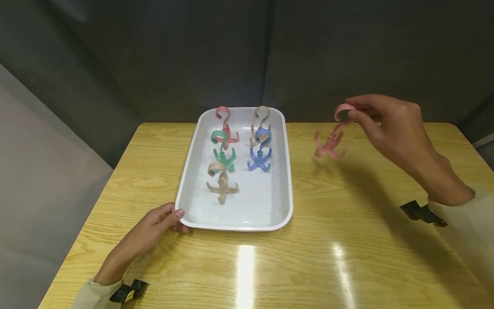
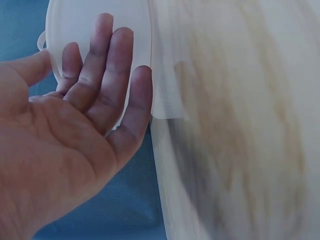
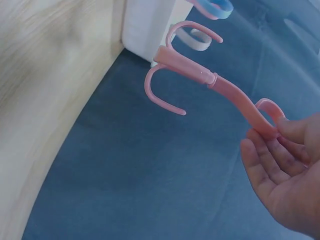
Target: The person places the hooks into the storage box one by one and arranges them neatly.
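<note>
A pink four-prong hanging hook [image 1: 328, 146] hangs in the air to the right of the white tray [image 1: 247, 214]. My right hand [image 1: 401, 128] pinches its curled top between thumb and fingers, its prongs pointing down and left. In the right wrist view the pink hook [image 3: 190, 70] shows its stem and curved prongs. My left hand [image 1: 154, 225] holds the tray's near left corner, thumb at the rim and fingers below. Seen from the left wrist, that hand's fingers [image 2: 102, 75] lie against the tray's underside.
Inside the tray stand a pink hook [image 1: 227, 134], a green hook [image 1: 224, 159], two beige hooks, the nearer one [image 1: 222, 186] at the left, and a blue hook [image 1: 260, 159]. The wooden table [image 1: 328, 257] meets a dark curtain [image 1: 173, 64] behind.
</note>
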A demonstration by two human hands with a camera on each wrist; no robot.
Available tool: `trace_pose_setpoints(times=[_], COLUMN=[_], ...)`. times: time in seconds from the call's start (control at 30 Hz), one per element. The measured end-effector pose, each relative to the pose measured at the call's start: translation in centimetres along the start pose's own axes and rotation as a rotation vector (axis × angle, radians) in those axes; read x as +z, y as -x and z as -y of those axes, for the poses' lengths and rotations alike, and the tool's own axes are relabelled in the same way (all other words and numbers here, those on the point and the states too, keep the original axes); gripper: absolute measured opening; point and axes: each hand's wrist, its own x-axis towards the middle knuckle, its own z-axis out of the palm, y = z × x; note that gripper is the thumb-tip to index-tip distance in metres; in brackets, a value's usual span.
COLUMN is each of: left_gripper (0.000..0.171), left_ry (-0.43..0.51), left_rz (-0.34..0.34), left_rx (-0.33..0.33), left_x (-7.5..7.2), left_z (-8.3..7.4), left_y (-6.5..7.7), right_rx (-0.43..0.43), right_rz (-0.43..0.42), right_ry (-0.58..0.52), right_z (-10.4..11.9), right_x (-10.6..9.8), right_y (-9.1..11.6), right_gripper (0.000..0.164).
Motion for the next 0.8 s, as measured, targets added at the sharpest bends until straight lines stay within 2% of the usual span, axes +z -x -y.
trace_pose_setpoints(times=[0.53,0.8], left_gripper=[0.031,0.032], left_ry=[-0.016,-0.019], left_rz=[-0.001,0.001], left_rx=[-0.003,0.016], left_x=[0.2,0.0], left_z=[0.0,-0.2], left_y=[0.0,0.0], right_rx=[-0.125,-0.16], right_rz=[-0.046,-0.014], right_ry=[-0.091,-0.147], right_z=[3.4,5.1], right_x=[-0.1,-0.2], right_y=[-0.8,-1.1], right_gripper=[0.03,0.029])
